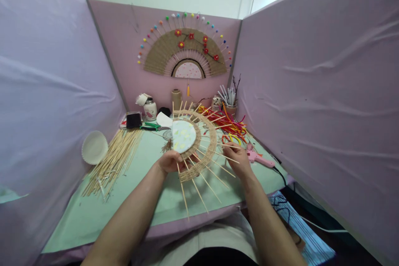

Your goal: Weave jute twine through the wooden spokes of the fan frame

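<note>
My left hand (171, 161) grips the lower edge of a half-made fan (190, 141), held tilted above the green table (93, 212). The fan has a white painted centre, a woven band of brown twine and thin wooden sticks fanning outward. My right hand (235, 158) is at the fan's right side, its fingers pinched at one of the sticks; whether twine is in them I cannot make out.
A bundle of loose sticks (114, 161) lies at the left with a white paper bowl (94, 147) beside it. A pink glue gun (260, 158) and coloured pipe cleaners (232, 126) lie at the right. Jars, scissors (151, 126) and a finished fan (186, 52) on the wall stand behind.
</note>
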### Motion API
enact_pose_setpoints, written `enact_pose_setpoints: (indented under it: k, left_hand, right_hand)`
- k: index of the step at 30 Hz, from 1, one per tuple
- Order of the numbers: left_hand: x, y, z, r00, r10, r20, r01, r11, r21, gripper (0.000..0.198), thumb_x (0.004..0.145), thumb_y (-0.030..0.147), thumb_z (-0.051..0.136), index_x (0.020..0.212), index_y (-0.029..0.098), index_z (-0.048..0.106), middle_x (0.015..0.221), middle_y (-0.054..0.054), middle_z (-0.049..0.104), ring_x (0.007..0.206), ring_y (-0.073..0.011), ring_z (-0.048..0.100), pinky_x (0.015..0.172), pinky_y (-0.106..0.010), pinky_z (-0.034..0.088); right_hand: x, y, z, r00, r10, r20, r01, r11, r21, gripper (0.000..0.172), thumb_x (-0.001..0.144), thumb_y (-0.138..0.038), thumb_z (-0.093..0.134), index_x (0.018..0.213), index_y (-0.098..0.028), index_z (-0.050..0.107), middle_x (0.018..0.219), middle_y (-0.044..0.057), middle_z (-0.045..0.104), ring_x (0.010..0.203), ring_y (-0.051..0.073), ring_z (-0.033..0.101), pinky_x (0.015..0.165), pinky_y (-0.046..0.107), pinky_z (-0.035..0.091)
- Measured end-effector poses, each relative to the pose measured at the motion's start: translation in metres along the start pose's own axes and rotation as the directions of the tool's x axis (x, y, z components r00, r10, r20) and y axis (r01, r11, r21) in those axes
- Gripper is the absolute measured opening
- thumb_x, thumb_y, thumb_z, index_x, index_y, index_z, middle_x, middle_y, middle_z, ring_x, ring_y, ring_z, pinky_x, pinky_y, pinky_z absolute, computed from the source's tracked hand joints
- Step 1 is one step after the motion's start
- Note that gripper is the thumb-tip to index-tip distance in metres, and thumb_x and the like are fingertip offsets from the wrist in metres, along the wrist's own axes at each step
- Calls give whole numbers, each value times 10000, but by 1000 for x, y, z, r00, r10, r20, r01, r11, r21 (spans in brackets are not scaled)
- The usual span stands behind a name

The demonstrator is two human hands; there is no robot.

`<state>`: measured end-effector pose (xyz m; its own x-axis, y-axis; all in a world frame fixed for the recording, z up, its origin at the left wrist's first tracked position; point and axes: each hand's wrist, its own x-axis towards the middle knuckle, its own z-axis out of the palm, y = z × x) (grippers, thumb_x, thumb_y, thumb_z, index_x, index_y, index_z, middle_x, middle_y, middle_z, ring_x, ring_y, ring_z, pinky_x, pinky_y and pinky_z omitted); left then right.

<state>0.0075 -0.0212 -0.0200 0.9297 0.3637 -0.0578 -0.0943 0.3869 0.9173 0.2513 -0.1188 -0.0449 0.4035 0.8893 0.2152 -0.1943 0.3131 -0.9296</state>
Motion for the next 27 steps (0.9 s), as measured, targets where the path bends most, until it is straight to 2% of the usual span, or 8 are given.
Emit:
enact_pose_setpoints:
  k: [4,7,12,15,17,19,23,27]
  left_hand:
    - [7,-7,9,983,-111,147,125,989,-85,505,531,219,583,1028,135,626,1057,-139,685,869,-308,672,752,-425,507]
    - [8,-7,9,988,-106,114,118,987,-105,499,541,187,588,1034,137,639,1051,-124,695,880,-273,671,741,-369,515]
    - [7,-3,9,994,-101,49,105,991,-87,418,616,164,634,1032,137,650,1016,-130,713,865,-262,680,664,-318,533]
    - [14,-2,12,987,3,-163,-25,991,-134,386,728,204,646,1107,146,602,1015,-138,715,908,-282,684,714,-360,549]
    - [20,-1,12,941,63,-332,-132,973,-189,397,786,220,630,1169,146,556,1003,-131,719,888,-263,695,755,-366,554]
    - [24,1,10,904,60,-423,-166,962,-219,408,817,205,608,1211,133,525,969,-125,725,812,-233,708,716,-328,566]
    - [18,11,-4,901,23,-433,-111,978,-179,432,838,195,585,1254,105,505,911,-129,729,683,-210,708,534,-253,553]
    - [-2,28,-19,895,59,-443,-90,995,-50,518,802,210,636,1289,138,474,916,-116,727,660,-214,706,479,-243,543]
  right_hand:
    - [-7,7,33,992,80,-96,-55,971,231,192,693,-327,755,781,-215,625,664,-23,633,567,125,557,549,249,454]
    - [-14,1,47,981,192,3,-174,882,438,198,714,-270,733,875,-227,626,834,14,704,764,191,667,666,321,548]
    - [-19,-17,52,939,303,162,-340,746,573,240,769,-255,648,1008,-237,627,976,37,718,960,246,672,790,432,572]
    - [-21,-20,54,962,253,98,-263,779,569,203,775,-258,656,974,-236,623,1001,34,712,957,233,670,786,409,573]
    - [-21,-18,55,986,167,20,-150,821,551,193,760,-290,694,923,-240,605,1007,21,702,905,211,674,747,366,571]
    - [-20,-15,55,994,105,-34,-75,865,496,219,735,-339,731,854,-239,576,955,0,694,787,174,666,659,309,555]
    - [-16,-11,48,994,82,-70,-63,967,246,285,728,-425,728,731,-208,543,623,-51,561,489,73,471,449,193,389]
    - [-16,-15,42,988,156,9,-156,981,114,337,645,-420,770,671,-185,530,565,-59,460,433,46,327,383,188,215]
